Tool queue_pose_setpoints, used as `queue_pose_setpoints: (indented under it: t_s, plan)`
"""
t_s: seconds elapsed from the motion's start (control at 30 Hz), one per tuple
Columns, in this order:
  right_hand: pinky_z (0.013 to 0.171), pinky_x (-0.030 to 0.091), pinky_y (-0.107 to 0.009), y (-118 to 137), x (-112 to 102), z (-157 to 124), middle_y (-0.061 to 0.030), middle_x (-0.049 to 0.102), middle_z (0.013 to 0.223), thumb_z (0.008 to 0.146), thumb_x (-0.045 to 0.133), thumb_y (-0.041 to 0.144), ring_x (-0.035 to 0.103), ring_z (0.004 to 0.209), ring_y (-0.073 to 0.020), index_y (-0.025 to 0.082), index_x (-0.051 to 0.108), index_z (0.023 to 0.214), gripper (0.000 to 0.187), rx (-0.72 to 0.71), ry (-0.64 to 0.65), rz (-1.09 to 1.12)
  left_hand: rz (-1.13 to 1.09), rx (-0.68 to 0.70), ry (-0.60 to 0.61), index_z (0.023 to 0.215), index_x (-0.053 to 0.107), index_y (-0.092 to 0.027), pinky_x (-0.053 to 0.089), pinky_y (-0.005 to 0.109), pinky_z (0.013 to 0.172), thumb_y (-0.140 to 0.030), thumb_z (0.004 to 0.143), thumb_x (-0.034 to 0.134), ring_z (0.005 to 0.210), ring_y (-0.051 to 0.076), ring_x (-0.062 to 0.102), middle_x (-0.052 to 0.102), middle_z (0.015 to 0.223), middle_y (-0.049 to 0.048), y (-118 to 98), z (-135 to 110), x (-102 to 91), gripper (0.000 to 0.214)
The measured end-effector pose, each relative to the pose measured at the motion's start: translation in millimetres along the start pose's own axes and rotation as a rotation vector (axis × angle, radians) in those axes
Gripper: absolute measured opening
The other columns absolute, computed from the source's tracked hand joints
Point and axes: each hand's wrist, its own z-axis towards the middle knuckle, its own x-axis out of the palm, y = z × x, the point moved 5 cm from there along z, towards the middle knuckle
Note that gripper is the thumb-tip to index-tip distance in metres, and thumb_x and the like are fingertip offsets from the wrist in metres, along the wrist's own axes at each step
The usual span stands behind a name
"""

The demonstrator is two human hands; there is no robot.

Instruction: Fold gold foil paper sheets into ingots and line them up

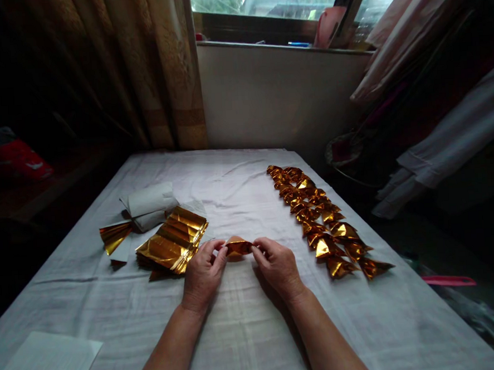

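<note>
Between my two hands is a gold foil paper ingot (pixel 239 247), folded to a point at each end. My left hand (pixel 205 272) pinches its left tip, and my right hand (pixel 278 265) pinches the right one. Just left of my left hand lies a stack of gold foil paper sheets (pixel 173 240), creased and slightly fanned. Off to the right, several folded gold ingots (pixel 336 232) stand in two long rows running away from me.
White cloth (pixel 238 185) covers the table. Behind the stack lie a rolled white paper bundle (pixel 150 205) and a loose gold sheet (pixel 115 236). A white sheet (pixel 44 365) rests at front left. Clothes (pixel 457 133) hang along the right side; a curtain (pixel 160 73) hangs behind.
</note>
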Motion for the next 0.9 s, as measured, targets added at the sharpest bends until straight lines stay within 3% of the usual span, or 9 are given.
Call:
queue_pose_setpoints:
  t_s: [0.27,0.37,0.5,0.67,0.9]
  plan:
    - [0.059,0.048,-0.025,-20,-3,53,0.0001,0.073,0.07,0.084,0.054,0.04,0.066,0.063,-0.0169,0.024,0.071,0.082,0.023,0.155,-0.114,0.127,-0.095,-0.136,-0.036,0.105,0.068,-0.018,0.056,0.029,0.062,-0.044,0.091,0.05,0.066,0.016,0.067,0.073,0.096,0.0079,18,4,-1.8,0.035]
    - [0.064,0.05,-0.026,-38,7,74,-0.0004,0.074,0.072,0.08,0.056,0.04,0.066,0.065,-0.0168,0.023,0.072,0.083,0.024,0.298,-0.135,0.14,-0.097,-0.138,-0.032,0.104,0.069,-0.018,0.056,0.028,0.06,-0.041,0.09,0.05,0.067,0.016,0.068,0.073,0.094,0.0076,20,4,-0.7,0.032]
    - [0.064,0.052,-0.025,-59,26,105,-0.0015,0.076,0.075,0.079,0.057,0.037,0.068,0.068,-0.0166,0.02,0.074,0.088,0.026,0.383,-0.142,0.131,-0.077,-0.129,-0.027,0.1,0.07,-0.018,0.056,0.028,0.061,-0.037,0.089,0.05,0.067,0.016,0.067,0.072,0.088,0.0064,19,3,-0.7,0.03]
    - [0.063,0.054,-0.024,-84,37,161,-0.0027,0.076,0.073,0.08,0.055,0.031,0.07,0.061,-0.015,0.017,0.076,0.094,0.029,0.478,-0.168,0.093,-0.164,-0.192,-0.053,0.099,0.07,-0.018,0.055,0.026,0.056,-0.038,0.088,0.051,0.063,0.015,0.066,0.072,0.086,0.0062,22,2,-1.9,0.03]
    - [0.061,0.052,-0.023,-115,28,235,-0.0074,0.076,0.072,0.083,0.053,0.025,0.071,0.063,-0.0173,0.01,0.074,0.108,0.036,0.502,-0.232,-0.101,-0.273,-0.3,-0.127,0.099,0.069,-0.019,0.055,0.024,0.047,-0.044,0.087,0.054,0.06,0.014,0.067,0.072,0.087,0.006,30,-1,-2.7,0.032]
